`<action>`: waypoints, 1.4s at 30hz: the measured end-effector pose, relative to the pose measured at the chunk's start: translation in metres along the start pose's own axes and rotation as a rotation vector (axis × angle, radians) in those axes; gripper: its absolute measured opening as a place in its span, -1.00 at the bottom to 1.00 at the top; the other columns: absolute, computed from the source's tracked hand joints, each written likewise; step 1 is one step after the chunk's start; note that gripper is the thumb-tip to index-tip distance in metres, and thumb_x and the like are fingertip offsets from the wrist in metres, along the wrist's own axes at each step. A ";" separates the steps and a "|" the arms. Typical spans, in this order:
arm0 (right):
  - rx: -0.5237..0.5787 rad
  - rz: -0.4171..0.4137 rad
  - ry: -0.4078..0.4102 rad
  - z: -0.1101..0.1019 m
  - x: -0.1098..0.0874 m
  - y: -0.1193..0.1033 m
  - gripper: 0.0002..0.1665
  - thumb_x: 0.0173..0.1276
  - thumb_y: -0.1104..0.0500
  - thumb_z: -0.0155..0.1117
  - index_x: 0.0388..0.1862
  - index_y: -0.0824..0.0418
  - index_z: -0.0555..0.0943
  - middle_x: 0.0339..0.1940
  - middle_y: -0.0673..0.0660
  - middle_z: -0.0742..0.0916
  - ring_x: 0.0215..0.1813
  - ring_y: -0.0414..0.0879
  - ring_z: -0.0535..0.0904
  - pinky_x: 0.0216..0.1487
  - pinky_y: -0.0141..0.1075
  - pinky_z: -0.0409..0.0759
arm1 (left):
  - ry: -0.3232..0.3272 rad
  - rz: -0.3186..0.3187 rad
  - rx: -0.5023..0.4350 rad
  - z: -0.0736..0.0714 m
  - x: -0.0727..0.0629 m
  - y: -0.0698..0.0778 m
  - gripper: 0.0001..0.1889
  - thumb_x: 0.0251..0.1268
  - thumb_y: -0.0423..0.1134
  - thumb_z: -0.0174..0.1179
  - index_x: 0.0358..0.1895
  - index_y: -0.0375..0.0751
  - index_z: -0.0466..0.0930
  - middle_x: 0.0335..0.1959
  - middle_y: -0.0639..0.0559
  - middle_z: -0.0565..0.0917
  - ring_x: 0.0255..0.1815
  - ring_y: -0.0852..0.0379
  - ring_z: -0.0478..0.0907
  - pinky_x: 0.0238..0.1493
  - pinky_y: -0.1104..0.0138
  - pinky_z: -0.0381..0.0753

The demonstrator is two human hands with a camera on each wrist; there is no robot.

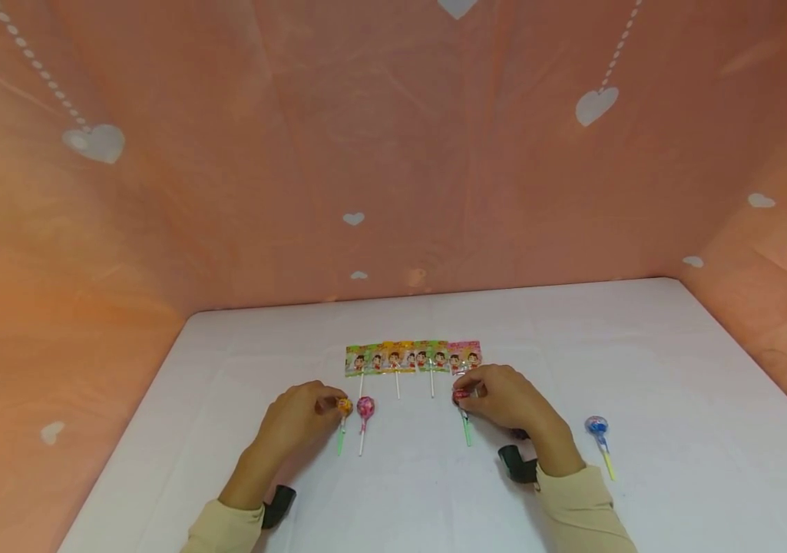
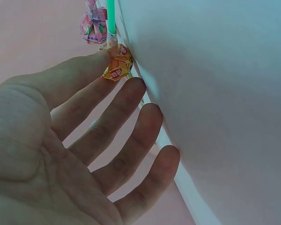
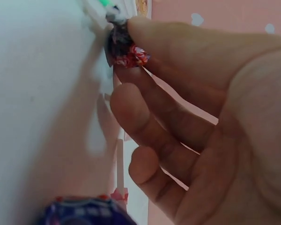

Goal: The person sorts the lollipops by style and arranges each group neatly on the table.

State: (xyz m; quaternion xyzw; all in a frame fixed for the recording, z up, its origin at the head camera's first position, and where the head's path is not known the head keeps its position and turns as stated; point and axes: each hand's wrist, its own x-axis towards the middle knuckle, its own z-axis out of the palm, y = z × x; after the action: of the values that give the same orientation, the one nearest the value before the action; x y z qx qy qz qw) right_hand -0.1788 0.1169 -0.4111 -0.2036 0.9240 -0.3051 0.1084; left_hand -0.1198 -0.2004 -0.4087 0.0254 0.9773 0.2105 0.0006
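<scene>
My left hand (image 1: pixel 301 415) pinches the wrapped head of a yellow lollipop (image 1: pixel 345 405) with a green stick, thumb and index finger on it. In the left wrist view its other fingers are spread beside the white surface. Just right of it lies a pink lollipop (image 1: pixel 365 407) with a white stick. My right hand (image 1: pixel 504 395) pinches a red and dark wrapped lollipop (image 3: pixel 124 49), whose green stick (image 1: pixel 467 432) points toward me. Farther right lies a blue lollipop (image 1: pixel 596 426) with a yellow stick, apart from both hands.
Behind the hands, several flat-wrapped lollipops (image 1: pixel 398 357) in green, orange and pink packets form a row on the white table (image 1: pixel 421 491). Orange cloth walls (image 1: pixel 393 153) with white hearts enclose the back and sides. Black wrist mounts (image 1: pixel 519 465) hang beneath the forearms.
</scene>
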 end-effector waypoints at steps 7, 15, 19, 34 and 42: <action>0.038 -0.032 -0.004 0.001 0.000 0.000 -0.77 0.26 0.15 0.41 -0.09 0.07 0.75 -0.37 -0.05 0.69 -0.32 -0.20 0.46 -0.26 -0.30 0.42 | 0.006 0.010 -0.005 0.000 0.001 0.000 -0.77 0.12 -0.28 0.37 -0.13 0.01 0.80 -0.33 0.13 0.70 -0.33 0.21 0.55 -0.29 0.25 0.52; 0.040 -0.024 -0.005 -0.001 0.000 -0.001 -0.76 0.25 0.17 0.41 -0.08 0.08 0.75 -0.36 -0.05 0.69 -0.31 -0.20 0.47 -0.25 -0.30 0.43 | 0.003 0.009 -0.002 0.000 0.001 0.002 -0.77 0.12 -0.29 0.38 -0.13 0.02 0.80 -0.33 0.13 0.70 -0.33 0.21 0.55 -0.28 0.25 0.52; 0.047 -0.046 0.016 -0.002 0.001 -0.002 -0.77 0.26 0.15 0.41 -0.09 0.09 0.75 -0.35 -0.05 0.70 -0.30 -0.21 0.49 -0.25 -0.31 0.44 | 0.004 0.011 0.005 0.001 0.002 0.002 -0.77 0.12 -0.29 0.38 -0.13 0.02 0.80 -0.33 0.13 0.71 -0.32 0.21 0.56 -0.27 0.25 0.53; 0.077 -0.042 0.101 -0.011 -0.003 -0.014 -0.73 0.28 0.10 0.40 -0.03 0.05 0.74 -0.27 -0.01 0.73 -0.26 -0.19 0.53 -0.31 -0.29 0.44 | 0.005 0.008 -0.002 0.000 -0.002 0.002 -0.78 0.14 -0.28 0.39 -0.13 0.00 0.80 -0.32 0.12 0.71 -0.30 0.20 0.58 -0.26 0.23 0.55; 0.071 -0.097 0.130 -0.015 -0.005 -0.017 -0.71 0.28 0.13 0.39 -0.02 0.11 0.74 -0.16 0.01 0.78 -0.26 -0.20 0.58 -0.29 -0.30 0.45 | 0.008 0.009 0.004 -0.001 -0.002 0.002 -0.78 0.13 -0.29 0.39 -0.13 -0.02 0.80 -0.34 0.11 0.70 -0.31 0.19 0.58 -0.25 0.23 0.55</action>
State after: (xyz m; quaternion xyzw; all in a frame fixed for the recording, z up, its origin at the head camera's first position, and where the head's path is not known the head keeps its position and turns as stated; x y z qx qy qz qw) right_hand -0.1737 0.1145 -0.3881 -0.2241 0.9067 -0.3549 0.0405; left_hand -0.1173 -0.1988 -0.4069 0.0290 0.9775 0.2089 -0.0045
